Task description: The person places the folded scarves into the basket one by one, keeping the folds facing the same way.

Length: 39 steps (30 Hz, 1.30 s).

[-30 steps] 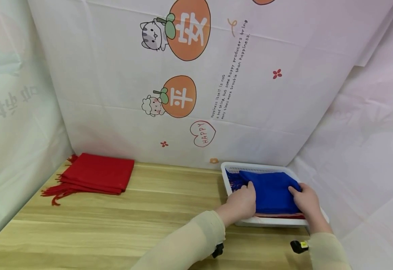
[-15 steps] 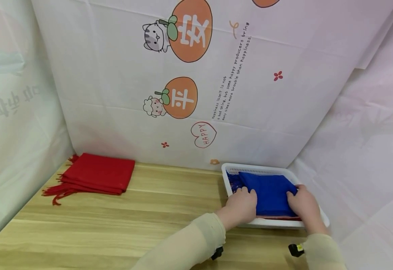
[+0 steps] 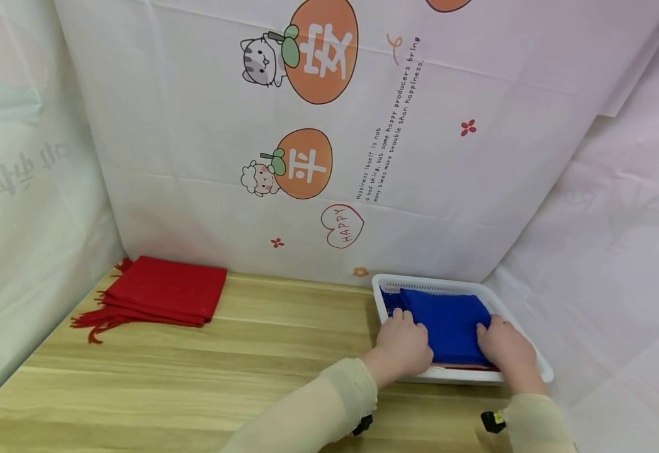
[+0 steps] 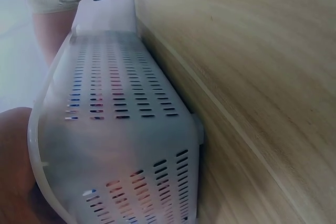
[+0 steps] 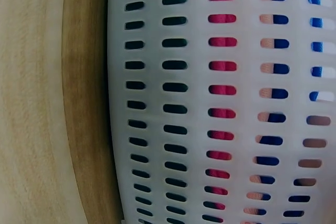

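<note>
A folded blue scarf (image 3: 450, 324) lies on top of the stack in a white slotted plastic basket (image 3: 459, 375), its dark blue fringe at the left. My left hand (image 3: 404, 343) holds its left side, fingers bent down inside the rim. At the opposite side my right hand (image 3: 507, 346) grips the edge, thumb lying on the cloth. Pink and red cloth shows beneath along the front. In the left wrist view part of my left hand (image 4: 14, 166) overlaps the basket's rim. Through the basket wall (image 5: 152, 95) in the right wrist view, red, pink and blue layers appear.
A folded red scarf (image 3: 167, 289) with fringe lies at the back left of the wooden table (image 3: 221, 371). A printed white sheet (image 3: 420, 157) hangs behind, and white sheets stand at both sides. The basket is close to the right-hand sheet.
Both hands have lowered the blue scarf deeper into the basket. My right hand has shifted slightly left and down; my left fingers have moved over the basket's left side. The red scarf stays put.
</note>
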Tool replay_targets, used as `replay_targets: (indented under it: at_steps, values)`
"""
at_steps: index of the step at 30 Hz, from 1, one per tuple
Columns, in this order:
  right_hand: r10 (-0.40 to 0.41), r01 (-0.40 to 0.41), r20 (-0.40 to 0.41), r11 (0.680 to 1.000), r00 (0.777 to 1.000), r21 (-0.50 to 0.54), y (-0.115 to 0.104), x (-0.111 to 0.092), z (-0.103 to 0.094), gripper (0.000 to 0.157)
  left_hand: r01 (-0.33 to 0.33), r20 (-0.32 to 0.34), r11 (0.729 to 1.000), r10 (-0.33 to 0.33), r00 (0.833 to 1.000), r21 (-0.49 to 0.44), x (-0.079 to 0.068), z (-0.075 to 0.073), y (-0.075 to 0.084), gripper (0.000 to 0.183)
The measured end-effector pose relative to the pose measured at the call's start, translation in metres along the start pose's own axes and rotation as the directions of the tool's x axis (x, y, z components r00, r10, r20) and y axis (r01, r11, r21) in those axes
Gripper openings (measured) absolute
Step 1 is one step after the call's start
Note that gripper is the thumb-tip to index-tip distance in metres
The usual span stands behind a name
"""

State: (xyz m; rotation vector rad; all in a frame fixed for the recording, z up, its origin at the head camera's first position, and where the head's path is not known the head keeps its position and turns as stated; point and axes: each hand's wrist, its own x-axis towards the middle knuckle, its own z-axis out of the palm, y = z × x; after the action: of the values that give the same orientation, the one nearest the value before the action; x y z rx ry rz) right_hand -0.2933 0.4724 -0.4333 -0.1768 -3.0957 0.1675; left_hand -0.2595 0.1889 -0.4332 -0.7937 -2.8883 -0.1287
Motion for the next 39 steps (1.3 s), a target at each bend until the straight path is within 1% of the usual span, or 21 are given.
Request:
replay_targets:
  at_steps: [3, 6, 11, 14, 19, 22, 28, 31, 37, 39]
  values:
    - [0.001, -0.001, -0.001, 1.0, 1.0, 0.0, -0.003, -0.002, -0.002, 0.067, -0.005, -0.012, 1.0, 0.005, 1.0, -0.006, -0.002, -0.002, -0.003, 0.035]
    - [0.006, -0.006, -0.02, 1.0, 1.0, 0.003, -0.006, -0.004, -0.004, 0.065, -0.007, -0.034, 1.0, 0.006, 0.999, -0.004, -0.004, -0.003, -0.005, 0.034]
    - [0.019, -0.018, -0.081, 1.0, 0.997, 0.016, -0.012, -0.008, -0.006, 0.065, -0.004, -0.088, 1.0, 0.002, 0.996, -0.024, -0.003, 0.001, -0.01, 0.033]
    - [0.019, -0.017, -0.125, 1.0, 0.992, 0.018, -0.015, -0.009, -0.005, 0.065, -0.017, -0.114, 0.999, 0.012, 0.993, -0.038, -0.003, 0.004, -0.014, 0.033]
    - [-0.006, 0.014, -0.216, 0.999, 0.976, 0.036, -0.019, -0.009, 0.001, 0.065, -0.056, -0.15, 0.998, 0.05, 0.987, -0.038, -0.007, 0.005, -0.022, 0.038]
    - [-0.01, 0.027, -0.257, 0.998, 0.966, 0.063, -0.023, -0.008, 0.004, 0.065, -0.065, -0.159, 0.997, 0.055, 0.986, -0.053, -0.011, 0.005, -0.028, 0.044]
    - [-0.013, 0.039, -0.283, 0.995, 0.959, 0.089, -0.035, -0.009, 0.006, 0.065, -0.07, -0.182, 0.993, 0.051, 0.982, -0.1, -0.015, 0.007, -0.04, 0.058]
    - [-0.019, 0.047, -0.285, 0.995, 0.958, 0.089, -0.04, -0.011, 0.005, 0.065, -0.088, -0.21, 0.99, 0.064, 0.976, -0.106, -0.015, 0.009, -0.046, 0.061]
    - [-0.054, 0.081, -0.289, 0.993, 0.956, 0.081, -0.045, -0.012, 0.006, 0.068, -0.134, -0.301, 0.986, 0.097, 0.949, -0.104, -0.015, 0.018, -0.056, 0.056]
    - [-0.065, 0.092, -0.3, 0.993, 0.952, 0.077, -0.046, -0.012, 0.008, 0.068, -0.131, -0.304, 0.985, 0.091, 0.948, -0.115, -0.016, 0.018, -0.059, 0.056]
